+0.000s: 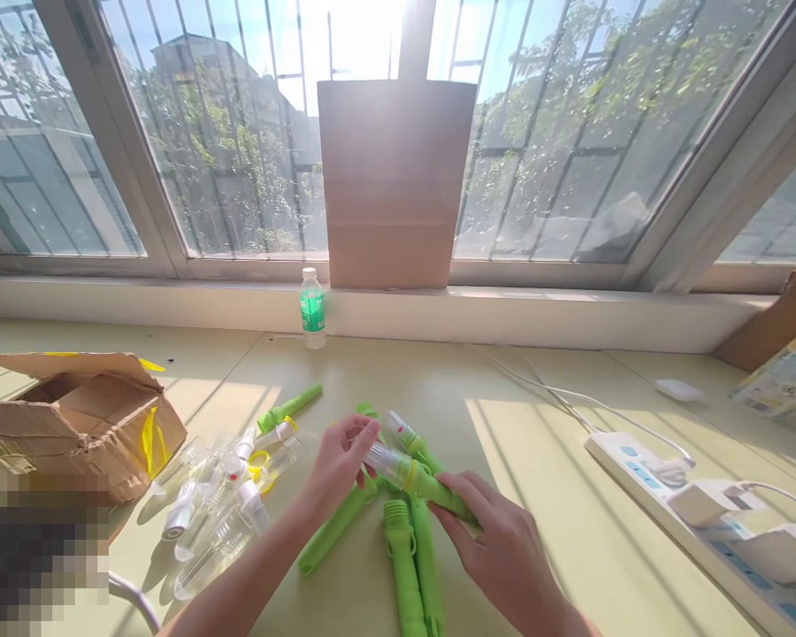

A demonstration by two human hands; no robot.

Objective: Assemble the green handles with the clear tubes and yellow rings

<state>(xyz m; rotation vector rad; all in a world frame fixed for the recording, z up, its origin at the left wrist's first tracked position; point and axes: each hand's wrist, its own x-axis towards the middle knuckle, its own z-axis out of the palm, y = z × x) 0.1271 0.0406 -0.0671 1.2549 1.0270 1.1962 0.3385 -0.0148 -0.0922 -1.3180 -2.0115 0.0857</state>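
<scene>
Right hand (pixel 504 548) covers green tube (pixel 428 484) (lower end)

The green plastic handle (pixel 438 491) has a clear tube (pixel 386 460) on one end, with a yellow ring (pixel 409 475) at the join. It slants, clear end up-left and green end down-right. The left hand (pixel 338 464) pinches the tube and the right hand (pixel 504 540) grips the green end.

I see sun glare whitening the window (pixel 364 35), bar shadows across the table (pixel 537 425), bowed edges, pixelated lower-left corner, left hand (pixel 335 464), right hand (pixel 504 548), green tube (pixel 415 479) sharp.
</scene>
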